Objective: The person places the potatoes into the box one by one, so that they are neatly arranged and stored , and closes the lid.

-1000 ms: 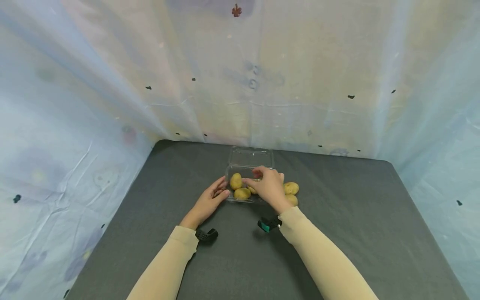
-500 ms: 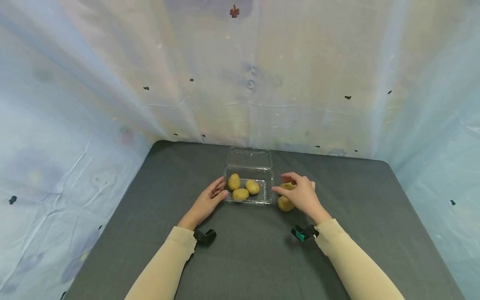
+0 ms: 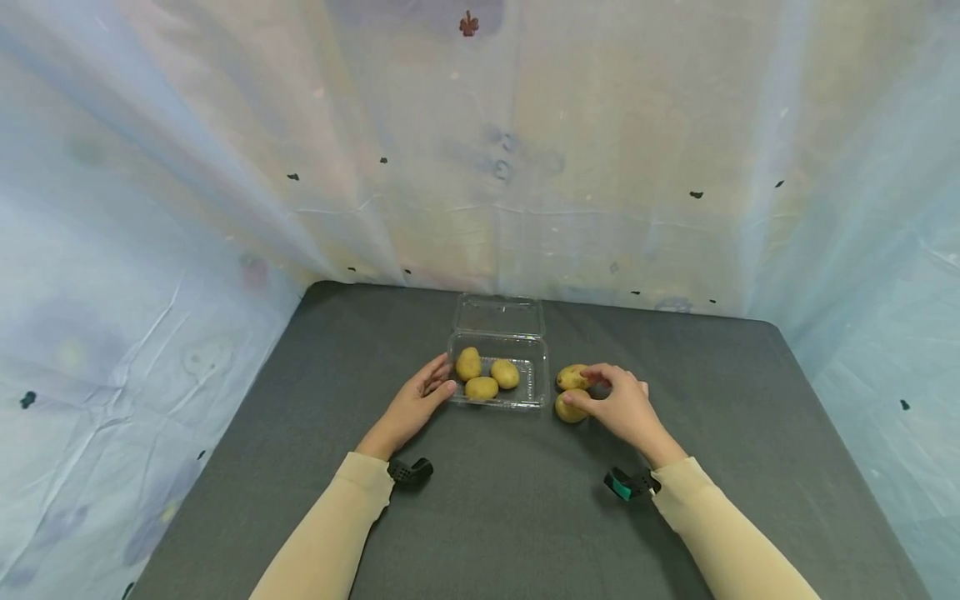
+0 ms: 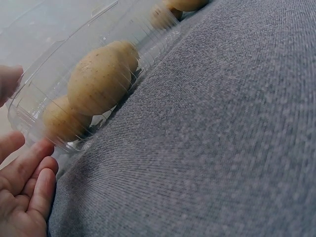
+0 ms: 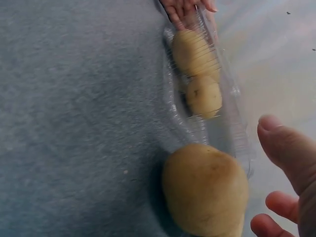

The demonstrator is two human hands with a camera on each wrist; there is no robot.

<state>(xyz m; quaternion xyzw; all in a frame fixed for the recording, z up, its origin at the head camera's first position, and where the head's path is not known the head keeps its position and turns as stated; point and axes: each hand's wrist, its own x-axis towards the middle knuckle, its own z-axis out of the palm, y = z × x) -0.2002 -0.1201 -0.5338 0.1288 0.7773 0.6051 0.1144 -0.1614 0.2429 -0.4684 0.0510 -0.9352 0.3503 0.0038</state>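
Observation:
A clear plastic clamshell box stands with its lid folded back. Three potatoes lie in it: one upright at the left, another in front, and a third potato further right. My left hand touches the box's left end with loosely extended fingers. Right of the box, two more potatoes lie on the cloth, a farther potato and a nearer potato. Over these my right hand hovers, thumb and fingers apart, gripping nothing.
A dark grey cloth covers the table. Pale patterned sheeting hangs behind it and at both sides. Each wrist wears a black band, the left band and the right band.
My right hand has left the box, uncovering the third potato inside, and moved right to the two loose potatoes, then slightly nearer to me. The left hand has stayed at the box.

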